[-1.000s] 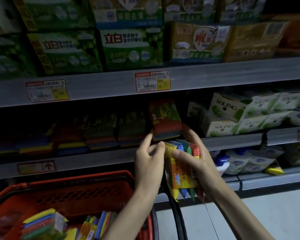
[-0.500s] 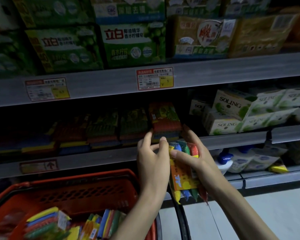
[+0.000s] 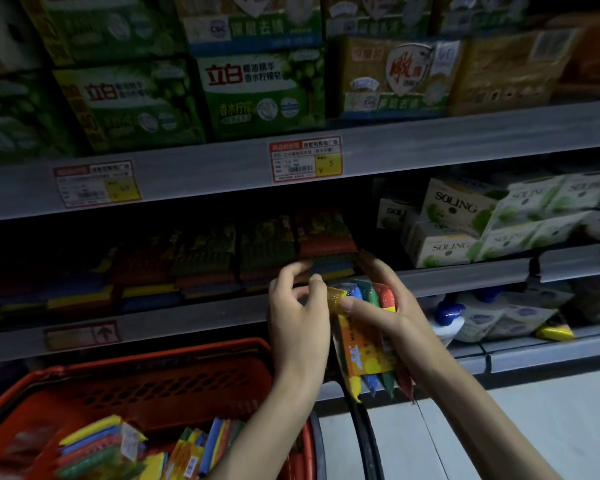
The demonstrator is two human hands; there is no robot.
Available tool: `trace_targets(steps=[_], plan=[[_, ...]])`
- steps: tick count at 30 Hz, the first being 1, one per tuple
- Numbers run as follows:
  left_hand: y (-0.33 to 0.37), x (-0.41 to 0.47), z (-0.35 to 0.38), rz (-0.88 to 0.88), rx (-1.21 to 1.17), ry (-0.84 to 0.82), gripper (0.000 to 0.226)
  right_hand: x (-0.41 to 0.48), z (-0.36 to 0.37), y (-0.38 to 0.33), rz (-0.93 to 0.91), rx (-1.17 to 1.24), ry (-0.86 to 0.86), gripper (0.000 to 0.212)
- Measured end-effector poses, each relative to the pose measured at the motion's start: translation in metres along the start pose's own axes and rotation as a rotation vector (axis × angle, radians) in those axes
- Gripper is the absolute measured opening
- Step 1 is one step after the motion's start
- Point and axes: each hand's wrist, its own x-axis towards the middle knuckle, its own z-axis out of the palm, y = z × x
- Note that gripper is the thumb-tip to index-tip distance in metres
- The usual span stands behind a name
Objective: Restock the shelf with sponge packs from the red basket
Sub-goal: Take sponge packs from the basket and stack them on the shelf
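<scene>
My right hand [image 3: 385, 306] grips a sponge pack [image 3: 368, 344] of yellow, blue, green and red sponges with an orange label, held upright just below the middle shelf's edge [image 3: 194, 317]. My left hand [image 3: 298, 313] is beside the pack's left top corner, fingers loosely curled, fingertips touching the yellow sponge end. Behind both hands, stacked sponge packs [image 3: 323, 244] fill the dark middle shelf. The red basket [image 3: 146, 386] sits at lower left with several sponge packs [image 3: 97, 445] inside.
Green and yellow soap multipacks [image 3: 260, 95] line the top shelf. White SOLING boxes [image 3: 458, 216] stand to the right of the sponges. Refill pouches [image 3: 492, 313] lie on the lower right shelf. A black basket handle [image 3: 364, 438] hangs below the pack, over pale floor.
Both hands and the pack have risen slightly toward the middle shelf. The left hand's fingers have curled more by the pack's top.
</scene>
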Motion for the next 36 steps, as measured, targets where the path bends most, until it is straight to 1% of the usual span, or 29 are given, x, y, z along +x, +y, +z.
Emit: trace_targets(steps=[1, 3, 4, 5, 6, 9, 10, 12, 13, 15, 17, 19, 21, 23, 25, 26, 28, 31, 34, 36], plan=[[0.001, 0.000, -0.001, 0.010, 0.012, 0.000, 0.020, 0.000, 0.000, -0.001, -0.001, -0.005, 0.003, 0.097], [0.002, -0.001, -0.003, 0.021, 0.029, 0.000, 0.019, 0.000, -0.001, -0.003, -0.008, -0.026, -0.017, 0.072], [0.002, -0.001, -0.004, 0.025, 0.035, -0.006, 0.018, 0.000, -0.002, -0.004, -0.008, -0.030, -0.029, 0.063], [0.002, -0.002, -0.006, 0.029, 0.043, -0.017, 0.019, 0.000, -0.003, -0.003, -0.007, -0.025, -0.028, 0.062], [0.001, -0.003, -0.007, 0.035, 0.050, -0.035, 0.019, 0.000, -0.005, -0.003, -0.003, -0.016, -0.014, 0.065], [-0.001, -0.009, -0.015, 0.057, 0.076, -0.106, 0.018, -0.003, -0.010, -0.004, -0.014, -0.037, 0.040, 0.084], [-0.002, -0.011, -0.018, 0.056, 0.086, -0.131, 0.016, -0.005, -0.013, -0.003, -0.013, -0.041, 0.056, 0.086], [-0.004, -0.015, -0.023, 0.023, 0.083, -0.199, 0.017, -0.008, -0.017, -0.003, 0.001, 0.013, 0.097, 0.076], [-0.004, -0.019, -0.025, -0.002, 0.075, -0.255, 0.026, -0.010, -0.019, -0.003, 0.010, 0.055, 0.119, 0.067], [-0.003, -0.026, -0.026, -0.059, 0.072, -0.394, 0.052, -0.012, -0.021, -0.004, 0.030, 0.133, 0.161, 0.053], [-0.003, -0.035, -0.021, -0.094, 0.085, -0.524, 0.070, -0.014, -0.021, -0.005, 0.074, 0.246, 0.187, 0.050], [-0.005, -0.041, -0.014, -0.097, 0.086, -0.584, 0.077, -0.015, -0.020, -0.007, 0.135, 0.359, 0.205, 0.054], [-0.005, -0.044, -0.006, -0.104, 0.072, -0.564, 0.079, -0.017, -0.020, -0.010, 0.176, 0.464, 0.234, 0.058], [0.000, -0.043, -0.005, -0.148, 0.019, -0.542, 0.074, -0.018, -0.023, -0.011, 0.126, 0.548, 0.296, 0.056], [0.008, -0.039, -0.007, -0.224, -0.049, -0.572, 0.064, -0.022, -0.030, -0.016, 0.052, 0.570, 0.337, 0.050], [0.012, -0.037, -0.009, -0.268, -0.084, -0.608, 0.060, -0.025, -0.034, -0.019, 0.027, 0.560, 0.318, 0.049], [0.018, -0.034, -0.013, -0.355, -0.165, -0.658, 0.056, -0.031, -0.040, -0.023, 0.015, 0.490, 0.259, 0.057], [0.021, -0.032, -0.016, -0.476, -0.358, -0.643, 0.054, -0.038, -0.041, -0.021, 0.048, 0.378, 0.232, 0.061], [0.021, -0.033, -0.012, -0.486, -0.415, -0.588, 0.052, -0.046, -0.032, -0.015, 0.159, 0.245, 0.260, 0.054], [0.019, -0.034, -0.006, -0.425, -0.393, -0.511, 0.053, -0.053, -0.028, -0.011, 0.197, 0.223, 0.364, 0.044]])
